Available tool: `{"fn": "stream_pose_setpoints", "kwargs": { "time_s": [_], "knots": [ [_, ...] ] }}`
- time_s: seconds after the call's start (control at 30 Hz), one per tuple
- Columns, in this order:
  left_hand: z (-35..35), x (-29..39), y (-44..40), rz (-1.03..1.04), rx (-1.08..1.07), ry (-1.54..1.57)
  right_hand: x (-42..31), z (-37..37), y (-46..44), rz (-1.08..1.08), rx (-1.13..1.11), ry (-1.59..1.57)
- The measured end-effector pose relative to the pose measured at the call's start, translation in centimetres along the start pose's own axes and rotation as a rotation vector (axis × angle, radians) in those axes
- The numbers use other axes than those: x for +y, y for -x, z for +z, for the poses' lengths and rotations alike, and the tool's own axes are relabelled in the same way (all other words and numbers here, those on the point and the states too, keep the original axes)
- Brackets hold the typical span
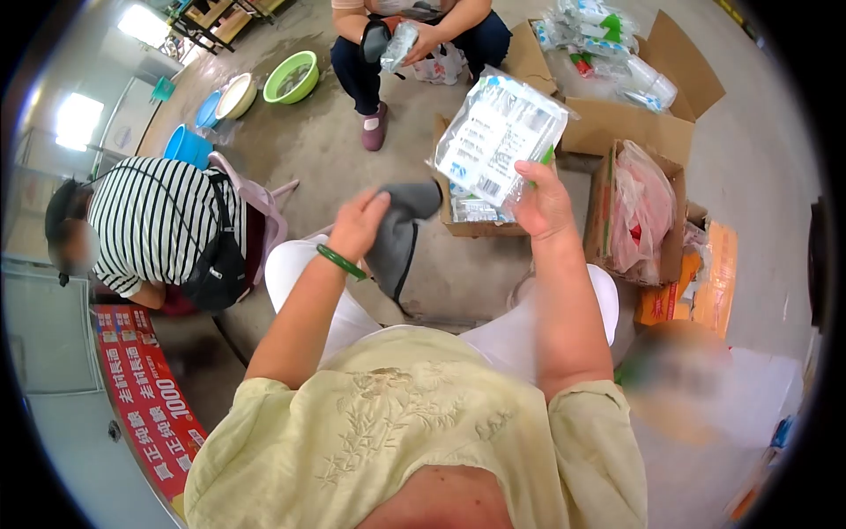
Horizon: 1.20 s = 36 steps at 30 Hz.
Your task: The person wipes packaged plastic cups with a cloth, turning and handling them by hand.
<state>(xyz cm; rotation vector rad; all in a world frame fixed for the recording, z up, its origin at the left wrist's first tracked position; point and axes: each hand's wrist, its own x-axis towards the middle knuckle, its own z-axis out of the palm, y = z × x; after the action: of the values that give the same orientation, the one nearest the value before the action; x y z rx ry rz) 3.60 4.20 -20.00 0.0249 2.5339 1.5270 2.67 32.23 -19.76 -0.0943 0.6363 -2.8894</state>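
My left hand point(357, 225), with a green bangle at its wrist, is closed on a grey cloth piece with dark edging point(397, 234) that hangs down in front of my knees. What kind of cloth article it is, I cannot tell. In my right hand point(543, 203) is a clear plastic packet point(502, 137) with a white, blue and green printed insert and a barcode, the thumb lying over its lower right corner. Below the packet stands a cardboard box point(489, 229) with similar packets inside, partly covered by the one I hold.
A large open carton point(630, 138) of packets stands ahead right, beside a box with a pink plastic bag point(641, 207). Across from me a person point(423, 35) holds a dark item and a packet. Another person point(167, 220) sits at left. Basins point(291, 78) stand on the floor.
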Motion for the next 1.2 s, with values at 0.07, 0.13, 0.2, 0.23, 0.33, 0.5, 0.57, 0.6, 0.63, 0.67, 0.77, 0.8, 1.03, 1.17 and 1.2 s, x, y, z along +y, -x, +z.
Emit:
{"fn": "stream_pose_setpoints", "kwargs": {
  "time_s": [0.07,0.13,0.2,0.23,0.33,0.5,0.57,0.6,0.63,0.67,0.77,0.8,1.03,1.17,1.2],
  "knots": [
    [-1.5,1.6,-1.2,-0.022,0.017,0.220,0.6,0.8,0.2,-0.006,0.075,0.089],
    [-2.6,3.9,-1.6,-0.046,0.023,0.440,1.1,0.6,0.1,0.026,0.038,0.099],
    [-3.5,7.6,-1.6,0.080,0.000,0.651,1.5,0.7,0.1,0.074,0.097,0.200],
    [-3.8,9.2,-1.6,0.076,0.006,0.652,1.8,0.4,0.0,0.081,0.096,0.200],
    [-3.1,11.3,-2.6,0.298,0.035,0.501,2.2,-0.4,-0.3,0.148,0.066,0.228],
    [1.8,10.2,-3.6,0.497,-0.122,-0.188,2.6,-0.1,-0.3,0.155,0.121,0.346],
    [2.6,9.0,-2.8,0.487,-0.075,-0.205,2.5,0.1,-0.2,0.136,0.132,0.341],
    [3.1,8.6,-2.3,0.476,-0.023,-0.223,2.3,-0.1,-0.2,0.118,0.139,0.338],
    [3.4,8.6,-1.6,0.489,-0.041,-0.178,2.1,-0.3,-0.2,0.121,0.147,0.341],
    [3.5,8.4,-0.8,0.481,-0.041,-0.173,2.2,-0.4,-0.2,0.107,0.166,0.314],
    [3.5,7.4,1.5,0.603,0.000,-0.386,2.2,0.4,-0.1,0.085,0.163,0.259],
    [3.5,6.6,2.0,0.605,0.006,-0.386,2.1,0.7,-0.2,0.069,0.143,0.228],
    [2.4,0.8,3.9,0.248,-0.251,-0.546,2.5,1.0,-0.5,0.001,0.125,0.113],
    [1.3,-1.8,3.1,0.142,-0.095,-0.295,2.3,0.3,-0.5,-0.001,0.137,0.129],
    [0.5,-1.8,2.8,0.147,-0.094,-0.296,2.6,0.3,-0.4,0.011,0.149,0.157]
  ]
}}
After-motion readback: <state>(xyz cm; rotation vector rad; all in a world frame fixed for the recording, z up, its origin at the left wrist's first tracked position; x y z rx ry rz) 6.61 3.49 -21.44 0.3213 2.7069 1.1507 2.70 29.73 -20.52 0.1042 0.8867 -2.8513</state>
